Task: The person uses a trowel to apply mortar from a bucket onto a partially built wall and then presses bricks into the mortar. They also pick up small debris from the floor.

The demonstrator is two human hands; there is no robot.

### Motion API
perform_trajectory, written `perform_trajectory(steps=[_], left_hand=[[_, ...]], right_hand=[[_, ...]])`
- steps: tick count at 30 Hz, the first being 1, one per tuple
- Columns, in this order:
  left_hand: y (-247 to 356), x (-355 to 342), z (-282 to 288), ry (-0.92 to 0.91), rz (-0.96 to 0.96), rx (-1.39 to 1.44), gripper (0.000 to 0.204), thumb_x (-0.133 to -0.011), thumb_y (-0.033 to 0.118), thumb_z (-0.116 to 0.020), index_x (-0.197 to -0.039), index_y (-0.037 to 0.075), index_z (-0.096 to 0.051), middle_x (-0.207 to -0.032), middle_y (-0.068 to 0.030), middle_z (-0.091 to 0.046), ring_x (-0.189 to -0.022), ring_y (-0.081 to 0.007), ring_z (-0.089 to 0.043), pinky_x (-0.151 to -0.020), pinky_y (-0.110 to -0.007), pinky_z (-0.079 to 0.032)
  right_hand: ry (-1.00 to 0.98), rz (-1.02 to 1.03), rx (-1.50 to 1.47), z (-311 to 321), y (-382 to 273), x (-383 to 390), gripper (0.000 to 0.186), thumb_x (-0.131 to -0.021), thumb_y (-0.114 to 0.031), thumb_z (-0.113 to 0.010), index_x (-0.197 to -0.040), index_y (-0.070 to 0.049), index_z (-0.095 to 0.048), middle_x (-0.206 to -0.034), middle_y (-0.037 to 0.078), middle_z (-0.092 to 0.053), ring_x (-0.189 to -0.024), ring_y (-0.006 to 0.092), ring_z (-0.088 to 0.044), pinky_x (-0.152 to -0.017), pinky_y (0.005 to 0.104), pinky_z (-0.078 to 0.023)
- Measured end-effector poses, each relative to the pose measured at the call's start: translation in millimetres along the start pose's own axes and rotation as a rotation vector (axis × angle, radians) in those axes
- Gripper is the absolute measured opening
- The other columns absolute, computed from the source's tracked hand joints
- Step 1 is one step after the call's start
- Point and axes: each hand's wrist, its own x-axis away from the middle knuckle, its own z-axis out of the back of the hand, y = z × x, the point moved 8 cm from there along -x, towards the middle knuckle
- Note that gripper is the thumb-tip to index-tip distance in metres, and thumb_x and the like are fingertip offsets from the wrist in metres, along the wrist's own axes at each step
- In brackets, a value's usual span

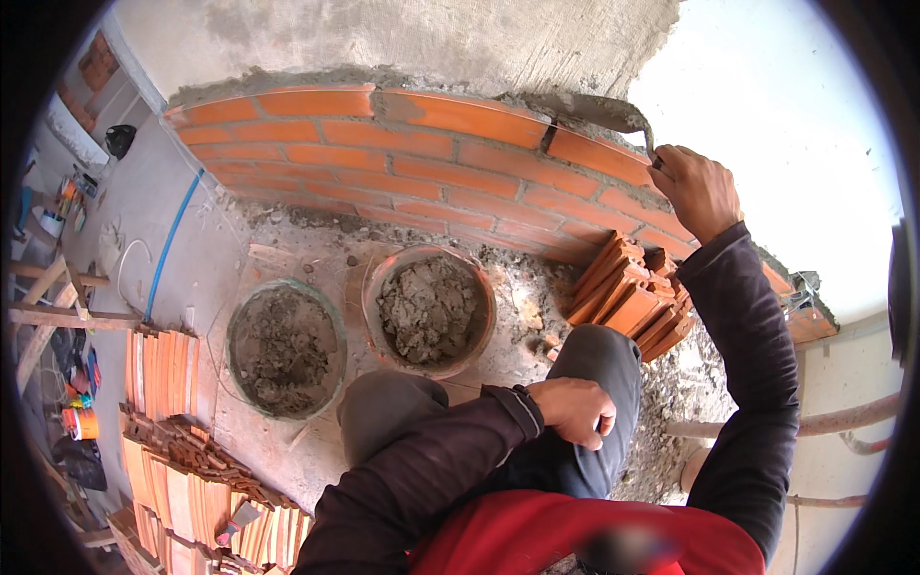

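My right hand [698, 190] is closed round the handle of a mortar-smeared trowel [599, 112]. The trowel's blade lies along the top of a low orange brick wall [422, 144], over a dark gap between two top-course bricks. A thin line runs along the wall's top edge. My left hand [577, 410] rests against my right thigh, fingers curled in, and nothing shows in it. In front of my knees stand two buckets of grey mortar: a greenish one [233, 356] on the left and an orange-rimmed one [369, 316] nearer the wall.
Loose bricks [632, 297] are heaped at the wall's foot beside my right knee. More bricks [192, 470] stand stacked at lower left. A blue hose [174, 241] crosses the floor, near wooden supports [72, 316]. Pipes [843, 417] run at the right.
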Motion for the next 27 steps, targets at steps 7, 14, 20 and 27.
perform_trajectory(steps=[7,14,20,27], left_hand=[[-5.8,-1.2,-0.9,0.025,-0.028,-0.039,0.031,-0.076,0.026,-0.073,-0.101,0.008,-0.073,-0.089,-0.011,-0.075,-0.085,-0.0299,-0.072,-0.075,-0.042,-0.055],[4.0,-1.6,2.1,-0.022,0.016,-0.045,0.031,-0.073,0.027,-0.073,-0.099,0.01,-0.074,-0.098,-0.0108,-0.076,-0.093,-0.0305,-0.072,-0.082,-0.042,-0.056],[-3.3,-1.2,2.0,0.005,0.014,-0.085,0.034,-0.075,0.027,-0.072,-0.104,0.009,-0.073,-0.098,-0.0112,-0.076,-0.093,-0.0311,-0.072,-0.082,-0.043,-0.056],[8.9,8.5,10.4,-0.053,0.081,-0.09,0.036,-0.077,0.029,-0.071,-0.108,0.01,-0.073,-0.097,-0.0125,-0.075,-0.095,-0.0325,-0.071,-0.084,-0.043,-0.055]], right_hand=[[-0.005,-0.008,-0.049,41.5,10.7,18.3,0.019,-0.094,-0.024,-0.067,-0.102,-0.008,-0.068,-0.095,0.01,-0.07,-0.083,0.0358,-0.068,-0.074,0.0464,-0.054],[-0.092,0.051,0.106,39.2,6.9,12.8,0.019,-0.096,-0.027,-0.064,-0.098,-0.009,-0.066,-0.095,0.009,-0.069,-0.084,0.035,-0.068,-0.075,0.0468,-0.054],[-0.123,-0.038,0.096,52.9,18.6,5.4,0.02,-0.097,-0.027,-0.064,-0.099,-0.008,-0.069,-0.091,0.013,-0.072,-0.084,0.0364,-0.069,-0.076,0.0469,-0.054],[-0.295,-0.041,-0.013,47.5,1.0,7.4,0.025,-0.099,-0.029,-0.059,-0.101,-0.006,-0.068,-0.086,0.019,-0.071,-0.086,0.0414,-0.067,-0.078,0.0502,-0.052]])
